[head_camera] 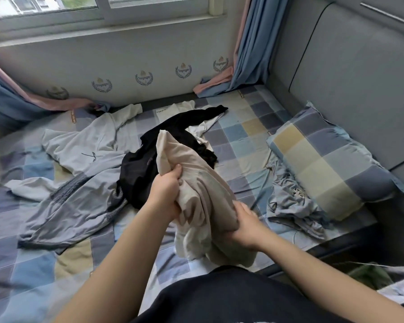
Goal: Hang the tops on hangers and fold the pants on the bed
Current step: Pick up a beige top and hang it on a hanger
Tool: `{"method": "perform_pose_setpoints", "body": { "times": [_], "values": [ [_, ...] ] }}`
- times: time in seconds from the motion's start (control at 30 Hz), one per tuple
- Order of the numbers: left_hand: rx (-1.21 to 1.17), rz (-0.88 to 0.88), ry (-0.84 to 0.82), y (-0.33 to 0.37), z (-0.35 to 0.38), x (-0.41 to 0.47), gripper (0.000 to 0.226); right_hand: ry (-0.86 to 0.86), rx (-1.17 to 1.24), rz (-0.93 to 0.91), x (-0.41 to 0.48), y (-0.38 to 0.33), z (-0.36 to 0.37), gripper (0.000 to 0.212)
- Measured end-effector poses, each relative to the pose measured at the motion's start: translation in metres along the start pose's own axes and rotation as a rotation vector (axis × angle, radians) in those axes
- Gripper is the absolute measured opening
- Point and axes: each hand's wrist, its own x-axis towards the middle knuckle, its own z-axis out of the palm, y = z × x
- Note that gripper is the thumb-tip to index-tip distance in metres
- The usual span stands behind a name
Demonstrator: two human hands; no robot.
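A bunched beige garment (pixel 197 183) hangs lifted above the checked bed (pixel 238 141). My left hand (pixel 166 192) grips its upper left folds, and my right hand (pixel 244 223) grips its lower right side. Behind it a black garment (pixel 145 169) lies crumpled on the bed. A pale grey top (pixel 89 145) spreads to the left, with a grey-blue patterned garment (pixel 72 203) in front of it. A white piece (pixel 173 110) shows under the black one. No hanger is in view.
A checked pillow (pixel 324 164) leans at the right by the grey padded headboard (pixel 359 78). A crumpled grey-blue cloth (pixel 289 206) lies beside the pillow. Blue and pink curtains (pixel 247 47) hang at the window wall, their ends resting on the bed.
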Motion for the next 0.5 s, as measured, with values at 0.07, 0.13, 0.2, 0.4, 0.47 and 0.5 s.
{"method": "perform_pose_setpoints", "body": {
  "times": [0.07,0.13,0.2,0.4,0.47,0.5],
  "values": [
    [-0.011,-0.013,-0.011,0.006,-0.001,0.0,0.018,0.094,0.03,0.05,0.01,0.013,0.004,0.024],
    [0.004,0.017,0.006,0.01,-0.007,0.003,0.016,0.183,0.094,0.041,0.014,0.021,-0.004,0.012],
    [0.092,0.088,0.051,0.011,-0.014,0.008,0.021,0.269,0.179,0.0,0.014,0.017,-0.025,0.013],
    [0.667,0.39,-0.099,-0.007,-0.013,0.0,0.081,0.457,0.385,-0.209,0.006,-0.032,-0.097,0.018],
    [0.767,0.434,-0.338,-0.017,-0.004,-0.008,0.074,0.456,0.458,-0.246,0.004,-0.051,-0.107,0.015],
    [0.808,0.426,-0.441,-0.023,0.001,-0.013,0.073,0.437,0.515,-0.253,0.003,-0.059,-0.108,0.012]
  ]
}}
